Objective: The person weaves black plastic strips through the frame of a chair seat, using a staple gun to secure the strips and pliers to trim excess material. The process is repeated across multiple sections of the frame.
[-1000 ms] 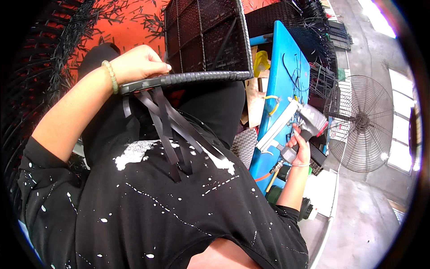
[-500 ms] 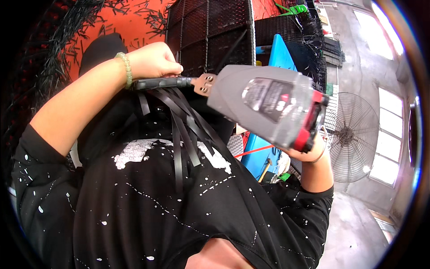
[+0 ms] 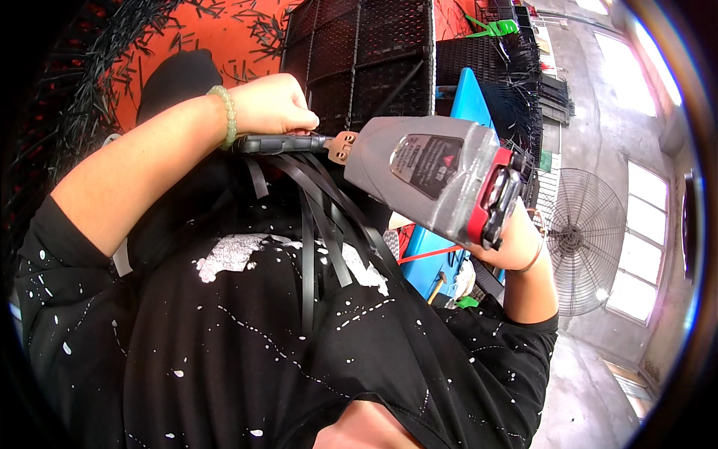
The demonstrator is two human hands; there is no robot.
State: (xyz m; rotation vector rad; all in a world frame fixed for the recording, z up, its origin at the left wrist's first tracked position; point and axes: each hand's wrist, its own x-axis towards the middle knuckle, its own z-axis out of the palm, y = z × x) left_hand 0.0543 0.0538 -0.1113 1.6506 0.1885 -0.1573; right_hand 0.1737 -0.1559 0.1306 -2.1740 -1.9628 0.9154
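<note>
A black frame bar (image 3: 280,144), wrapped with flat strips, runs across in front of my body. My left hand (image 3: 273,105) is closed at its far side, thumb and fingers pinched together against the wrapping; a bead bracelet circles the wrist. Several loose black plastic strips (image 3: 318,217) hang from the bar over my shirt. In my right hand (image 3: 516,243) is a grey and red power tool that looks like a nail gun (image 3: 419,176). Its copper-coloured nose (image 3: 342,147) meets the right end of the bar. The tool's body hides most of the right fingers.
A black woven panel on a frame (image 3: 359,60) stands beyond my hands. Strip offcuts (image 3: 254,45) litter the orange surface at far left. A blue board (image 3: 426,258) with a wooden-handled tool (image 3: 437,286) lies at right. Farther right is a large fan (image 3: 576,239).
The nail gun has levelled slightly, its rear end shifting left while its nose stays at the bar. My left hand keeps its pinch. Hand, bar and woven panel appear slightly farther right.
</note>
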